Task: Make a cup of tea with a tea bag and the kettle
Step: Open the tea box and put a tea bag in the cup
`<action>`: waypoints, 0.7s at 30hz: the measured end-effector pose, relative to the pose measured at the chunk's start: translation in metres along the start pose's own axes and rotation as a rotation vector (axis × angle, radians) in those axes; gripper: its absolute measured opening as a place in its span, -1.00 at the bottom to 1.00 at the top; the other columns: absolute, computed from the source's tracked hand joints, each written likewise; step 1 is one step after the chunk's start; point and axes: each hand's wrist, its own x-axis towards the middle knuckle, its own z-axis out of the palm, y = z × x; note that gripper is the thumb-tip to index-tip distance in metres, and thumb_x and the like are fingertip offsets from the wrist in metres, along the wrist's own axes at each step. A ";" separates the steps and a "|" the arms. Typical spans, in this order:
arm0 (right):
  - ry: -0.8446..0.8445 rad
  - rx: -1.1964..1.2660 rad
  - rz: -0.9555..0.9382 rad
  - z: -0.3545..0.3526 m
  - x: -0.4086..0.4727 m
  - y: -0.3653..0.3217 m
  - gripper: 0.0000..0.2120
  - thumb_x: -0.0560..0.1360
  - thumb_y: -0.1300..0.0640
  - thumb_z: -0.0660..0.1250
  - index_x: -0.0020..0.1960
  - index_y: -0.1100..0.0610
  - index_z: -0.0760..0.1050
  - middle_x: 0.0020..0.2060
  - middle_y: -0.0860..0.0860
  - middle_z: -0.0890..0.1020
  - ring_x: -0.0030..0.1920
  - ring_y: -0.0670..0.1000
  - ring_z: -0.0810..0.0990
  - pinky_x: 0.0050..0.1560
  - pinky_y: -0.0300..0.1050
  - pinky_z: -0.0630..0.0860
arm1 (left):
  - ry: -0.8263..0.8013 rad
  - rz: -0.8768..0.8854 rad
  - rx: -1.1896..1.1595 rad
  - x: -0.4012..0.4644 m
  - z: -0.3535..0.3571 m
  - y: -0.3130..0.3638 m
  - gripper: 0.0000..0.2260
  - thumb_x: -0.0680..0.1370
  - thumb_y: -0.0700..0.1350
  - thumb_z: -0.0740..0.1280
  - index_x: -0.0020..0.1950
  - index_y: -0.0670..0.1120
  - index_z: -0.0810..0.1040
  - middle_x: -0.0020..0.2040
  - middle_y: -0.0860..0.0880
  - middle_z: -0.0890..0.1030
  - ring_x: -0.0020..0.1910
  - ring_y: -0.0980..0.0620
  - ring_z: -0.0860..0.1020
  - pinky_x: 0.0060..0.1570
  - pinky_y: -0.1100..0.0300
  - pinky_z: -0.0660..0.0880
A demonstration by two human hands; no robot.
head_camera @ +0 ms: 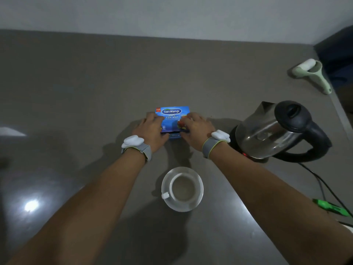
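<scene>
Flanking the tea box [172, 114] on the bench [76, 92]: left hand [150, 131] and right hand [196, 129] equally near, fingers [152, 116] curled onto its short ends; long axis near-to-far.

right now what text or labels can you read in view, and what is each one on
"SariWangi": white logo on the blue tea box lid, between the left hand and right hand.
"100%": below the logo, same box.
"TEH ASLI": next line down, same box.
Red corner patch and front-edge print on the box: too small to read.
Kettle, cup, roller: no text visible.
</scene>
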 end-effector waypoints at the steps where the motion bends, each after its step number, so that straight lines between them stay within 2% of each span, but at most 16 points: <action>1: -0.005 0.010 0.001 0.003 0.000 0.000 -0.59 0.54 -0.06 0.35 0.39 -0.08 0.49 0.48 0.00 0.40 0.35 0.21 0.48 0.28 0.06 0.43 | 0.003 0.001 -0.006 0.000 0.002 -0.002 -0.46 0.39 0.15 0.38 0.34 0.05 0.41 0.34 -0.04 0.42 0.16 -0.21 0.53 0.11 -0.09 0.53; 7: 0.048 0.022 0.002 0.011 0.002 0.002 -0.62 0.61 0.00 0.29 0.41 -0.06 0.47 0.47 0.00 0.40 0.31 0.19 0.52 0.21 0.06 0.43 | 0.048 0.008 -0.034 -0.001 0.006 -0.005 -0.44 0.39 0.08 0.42 0.35 0.03 0.36 0.31 -0.05 0.42 0.09 -0.23 0.55 0.04 -0.08 0.55; 9: 0.073 0.029 -0.004 0.010 0.002 0.002 -0.64 0.62 -0.01 0.27 0.41 -0.05 0.48 0.45 0.01 0.43 0.27 0.20 0.55 0.19 0.07 0.45 | 0.080 -0.011 -0.038 -0.002 0.005 -0.003 -0.47 0.36 0.07 0.43 0.28 0.03 0.36 0.23 -0.08 0.43 0.06 -0.22 0.53 -0.02 -0.05 0.53; 11: 0.121 0.043 -0.023 0.008 0.000 0.002 -0.66 0.62 0.00 0.26 0.38 -0.03 0.50 0.40 0.02 0.48 0.23 0.20 0.58 0.17 0.09 0.49 | 0.177 0.006 0.017 -0.004 0.001 -0.002 -0.56 0.34 0.09 0.42 0.13 0.01 0.38 0.09 -0.08 0.45 0.00 -0.18 0.48 -0.09 -0.02 0.48; 14: 0.196 0.069 -0.043 0.001 0.001 0.002 -0.69 0.62 0.00 0.26 0.33 -0.01 0.55 0.32 0.02 0.54 0.20 0.18 0.60 0.14 0.12 0.51 | 0.256 0.204 0.114 -0.009 -0.003 -0.002 -0.75 0.41 0.12 0.34 -0.12 -0.01 0.38 -0.09 -0.03 0.48 -0.09 -0.14 0.44 -0.17 0.00 0.42; 16: 0.226 0.080 -0.045 -0.005 0.003 0.002 -0.71 0.63 0.00 0.26 0.30 -0.01 0.57 0.28 0.02 0.57 0.18 0.17 0.60 0.12 0.11 0.51 | 0.268 0.331 0.144 -0.015 -0.001 -0.003 -0.78 0.47 0.10 0.31 -0.23 -0.02 0.42 -0.17 -0.03 0.50 -0.14 -0.14 0.46 -0.21 -0.01 0.43; 18: 0.247 0.086 -0.053 -0.011 0.007 0.001 -0.72 0.63 0.00 0.26 0.29 0.00 0.59 0.25 0.03 0.59 0.17 0.19 0.60 0.11 0.11 0.51 | 0.294 0.381 0.165 -0.019 0.000 -0.005 -0.78 0.49 0.08 0.32 -0.26 -0.02 0.46 -0.21 -0.02 0.51 -0.17 -0.13 0.47 -0.22 0.00 0.41; 21: 0.273 0.091 -0.051 -0.017 0.013 0.001 -0.73 0.64 0.00 0.26 0.27 0.03 0.59 0.23 0.05 0.60 0.15 0.20 0.60 0.11 0.14 0.52 | 0.272 0.390 0.181 -0.022 0.005 -0.008 -0.81 0.51 0.06 0.30 -0.18 -0.04 0.55 -0.19 -0.03 0.54 -0.16 -0.14 0.50 -0.20 0.02 0.39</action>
